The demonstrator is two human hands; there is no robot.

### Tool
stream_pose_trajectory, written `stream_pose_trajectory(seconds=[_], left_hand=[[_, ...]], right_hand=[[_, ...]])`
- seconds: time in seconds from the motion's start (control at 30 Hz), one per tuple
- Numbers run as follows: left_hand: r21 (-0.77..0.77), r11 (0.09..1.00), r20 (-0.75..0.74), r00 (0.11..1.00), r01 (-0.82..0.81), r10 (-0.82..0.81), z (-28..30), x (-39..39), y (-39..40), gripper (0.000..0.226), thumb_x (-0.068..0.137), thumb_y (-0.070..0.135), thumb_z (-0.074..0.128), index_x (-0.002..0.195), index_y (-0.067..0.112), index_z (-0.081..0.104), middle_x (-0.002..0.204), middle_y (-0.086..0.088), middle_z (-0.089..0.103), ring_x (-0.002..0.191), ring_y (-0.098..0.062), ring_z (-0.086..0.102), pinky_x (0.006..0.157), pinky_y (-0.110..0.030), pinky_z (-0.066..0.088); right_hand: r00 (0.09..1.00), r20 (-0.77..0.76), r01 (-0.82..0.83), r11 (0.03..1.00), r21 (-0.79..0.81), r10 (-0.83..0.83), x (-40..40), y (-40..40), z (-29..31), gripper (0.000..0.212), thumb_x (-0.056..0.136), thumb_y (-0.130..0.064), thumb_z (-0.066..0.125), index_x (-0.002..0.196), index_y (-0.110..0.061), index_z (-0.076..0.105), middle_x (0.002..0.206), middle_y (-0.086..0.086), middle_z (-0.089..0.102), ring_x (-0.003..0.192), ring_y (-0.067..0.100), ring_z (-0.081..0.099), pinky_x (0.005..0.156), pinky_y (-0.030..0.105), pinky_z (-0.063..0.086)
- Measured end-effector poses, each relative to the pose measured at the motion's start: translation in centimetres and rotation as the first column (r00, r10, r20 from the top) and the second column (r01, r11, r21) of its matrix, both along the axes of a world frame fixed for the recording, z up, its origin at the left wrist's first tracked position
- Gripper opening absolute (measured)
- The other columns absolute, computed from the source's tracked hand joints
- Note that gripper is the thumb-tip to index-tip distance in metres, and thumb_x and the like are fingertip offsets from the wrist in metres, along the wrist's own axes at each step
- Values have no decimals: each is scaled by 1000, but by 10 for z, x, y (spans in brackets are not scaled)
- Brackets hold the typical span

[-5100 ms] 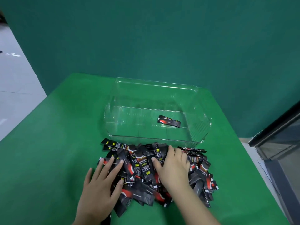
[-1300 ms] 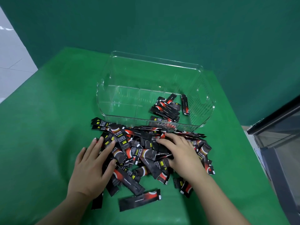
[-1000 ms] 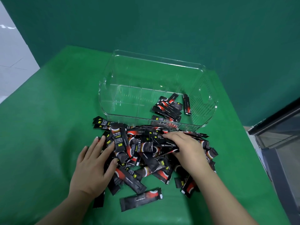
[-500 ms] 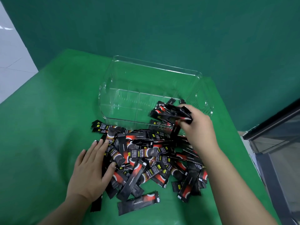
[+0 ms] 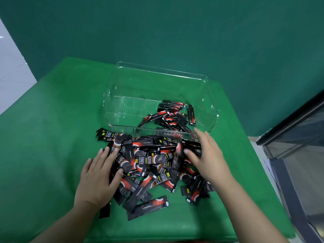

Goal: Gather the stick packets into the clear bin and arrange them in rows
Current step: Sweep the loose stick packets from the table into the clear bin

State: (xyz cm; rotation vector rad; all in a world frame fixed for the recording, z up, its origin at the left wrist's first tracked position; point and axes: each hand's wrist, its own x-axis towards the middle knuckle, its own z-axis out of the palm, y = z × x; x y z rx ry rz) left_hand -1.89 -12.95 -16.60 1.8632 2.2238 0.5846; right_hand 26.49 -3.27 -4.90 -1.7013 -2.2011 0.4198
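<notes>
Change since half a second ago: the right hand [image 5: 206, 158], then above the bin's near right wall gripping a bundle of packets, is now back at the heap with nothing in it; the cluster inside the bin has grown. The left hand [image 5: 98, 174] has stayed where it was on the heap's left edge.

Surface: counter [image 5: 43, 137] covered in bright green cloth, a dark green wall [image 5: 175, 32] behind it. Pale tiled floor [image 5: 12, 67] shows at far left; a dark-framed glass cabinet [image 5: 298, 146] stands at right.

Clear rectangular plastic bin [image 5: 122, 81]: sits at the middle-rear of the counter, long side facing the person. Loose cluster of black-and-red stick packets inside the bin [image 5: 172, 116] lies in its right half, overlapping at mixed angles, not in rows; one packet lies apart along the right wall.

Heap of black-and-red stick packets on the counter [image 5: 150, 160]: lies just in front of the bin's near wall, between the two hands, unsorted. One single packet [image 5: 149, 206] lies at the heap's near edge.

Left hand: flat, palm down, fingers straight and spread, resting on the heap's left side and grasping nothing.

Right hand: fingers extended and slightly spread, thumb toward the heap's middle, fingertips near the bin's front right corner; it touches the heap's right side and grasps nothing.
</notes>
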Motion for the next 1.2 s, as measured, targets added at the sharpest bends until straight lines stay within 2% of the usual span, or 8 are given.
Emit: stream_pose_trajectory(seconds=[0.07, 0.3, 0.43, 0.5, 0.63, 1.0, 1.13, 1.2], left_hand=[[-9, 1000, 12, 1000, 0, 0, 6, 2, 1, 72, 88, 65, 11, 152, 33, 16, 159, 9, 10, 147, -8, 8, 120, -39, 5], [59, 998, 177, 983, 39, -49, 26, 3, -16, 74, 83, 73, 22, 150, 41, 15, 161, 12, -4, 149, -10, -4, 118, -48, 8], [6, 983, 98, 978, 184, -184, 24, -6, -45, 90, 73, 90, 25, 150, 47, 5, 160, 14, -15, 146, -8, -19, 116, -45, -2], [-14, 947, -87, 943, 322, -322, 19, -10, -56, 90, 72, 92, 26, 149, 53, 0, 161, 12, -16, 148, -16, -12, 118, -45, -1], [-98, 881, -374, 803, 463, -464, 14, -4, -53, 99, 74, 91, 27, 155, 36, 10, 164, 0, -1, 148, -28, 5, 112, -42, 8], [-3, 887, -361, 827, 461, -431, 7, 9, -2, 84, 77, 88, 29, 150, 49, 16, 162, -1, 10, 148, -28, 1, 113, -45, 7], [32, 895, -273, 865, 445, -421, 6, 8, 0, 74, 78, 85, 33, 145, 59, 14, 162, 9, 8, 149, -20, -3, 116, -59, 8], [37, 892, -279, 862, 451, -424, 5, 9, -1, 74, 78, 80, 40, 144, 60, 14, 161, 9, 12, 149, -20, 0, 116, -56, 8]], right_hand=[[999, 18, 42, 999, -35, -41, 22, -27, -24, 81, 84, -53, 59, 149, -28, 19, 156, -2, 23, 146, 17, 10, 119, 39, 14], [985, 166, 85, 979, -187, -53, 44, -71, -71, 107, 68, -81, 47, 147, -39, -11, 155, -9, -24, 142, 15, -25, 115, 50, -5], [982, 174, 93, 990, -104, -74, 45, -72, -77, 110, 62, -90, 30, 149, -34, -9, 156, -8, -20, 141, 11, -25, 116, 46, -6], [983, 168, 88, 993, -83, -73, 46, -73, -79, 114, 59, -93, 24, 150, -32, -8, 157, -8, -18, 142, 11, -24, 116, 46, -5], [973, 216, 92, 995, -49, -79, 46, -73, -82, 105, 66, -90, 17, 149, -32, -12, 153, -8, -27, 140, 12, -29, 117, 46, -6], [972, 229, 39, 998, 50, -50, 34, -48, -88, 99, 62, -90, 6, 145, -40, -13, 154, -13, -23, 139, 10, -31, 114, 47, -12], [978, 199, 46, 993, 105, -67, 32, -46, -90, 94, 67, -86, 11, 149, -40, 2, 157, -13, -10, 141, 8, -24, 114, 46, -12], [983, 174, 45, 991, 124, -66, 31, -48, -90, 93, 68, -85, 13, 149, -39, 9, 158, -13, -4, 143, 7, -20, 114, 44, -12]])
